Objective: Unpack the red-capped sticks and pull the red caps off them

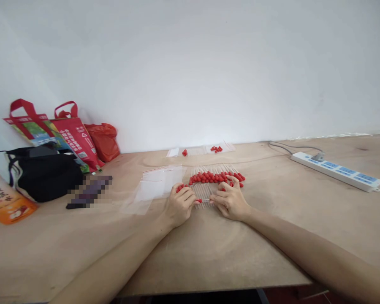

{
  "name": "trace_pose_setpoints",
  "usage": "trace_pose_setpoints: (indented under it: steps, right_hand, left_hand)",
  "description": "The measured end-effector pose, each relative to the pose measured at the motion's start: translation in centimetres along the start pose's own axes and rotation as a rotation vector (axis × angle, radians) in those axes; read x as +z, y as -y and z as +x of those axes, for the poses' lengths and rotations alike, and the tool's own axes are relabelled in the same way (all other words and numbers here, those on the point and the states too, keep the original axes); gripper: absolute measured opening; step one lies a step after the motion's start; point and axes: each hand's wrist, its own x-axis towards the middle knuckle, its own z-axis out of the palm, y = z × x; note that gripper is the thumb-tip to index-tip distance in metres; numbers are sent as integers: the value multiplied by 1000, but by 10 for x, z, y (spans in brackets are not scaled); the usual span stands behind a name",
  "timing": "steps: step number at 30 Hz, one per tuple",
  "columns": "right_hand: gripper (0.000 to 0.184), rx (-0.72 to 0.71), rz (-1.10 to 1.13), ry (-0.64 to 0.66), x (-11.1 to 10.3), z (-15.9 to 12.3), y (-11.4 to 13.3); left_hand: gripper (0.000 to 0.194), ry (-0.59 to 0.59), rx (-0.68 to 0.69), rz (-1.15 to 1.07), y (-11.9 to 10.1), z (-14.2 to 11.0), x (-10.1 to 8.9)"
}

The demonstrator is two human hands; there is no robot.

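A heap of clear thin droppers with red rubber bulbs point(217, 177) lies in the middle of the plywood table point(209, 249). My left hand point(179, 205) is curled at the heap's near left edge, fingers closed on several droppers, with a red bulb showing by the thumb. My right hand point(229, 199) rests at the heap's near right edge, fingers bent and pinching the clear stems. The two hands almost touch. Left of the heap lies a stack of clear zip bags point(155, 185).
Filled clear bags with red bulbs point(202, 150) lie near the wall. A white power strip point(337, 170) is at right. At left stand red shopping bags point(72, 135), a black bag point(44, 173), an orange carton point(6, 202) and a blurred dark object point(88, 192).
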Motion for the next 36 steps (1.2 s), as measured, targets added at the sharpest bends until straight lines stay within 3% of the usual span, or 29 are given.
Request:
trace_pose_setpoints:
  steps: [5, 9, 18, 26, 33, 36]
  right_hand:
    - [23, 219, -35, -59, -1, -4, -11]
    - [25, 303, -94, -8, 4, -3, -12]
    - [18, 329, -174, 18, 11, 0, -11]
    - [22, 258, -151, 38, 11, 3, 0]
    - [36, 220, -116, 105, 4, 6, 5]
    - [40, 208, -107, 129, 3, 7, 5]
  left_hand:
    - [14, -120, -188, -108, 20, -10, -12]
    - [19, -226, -419, -105, 36, -11, -13]
    - [24, -91, -714, -194, 57, -11, 4]
    - [25, 72, -785, -217, 48, -2, 3]
    - [22, -5, -728, -119, 52, 0, -1]
    - [20, 86, -705, -69, 53, 10, -1]
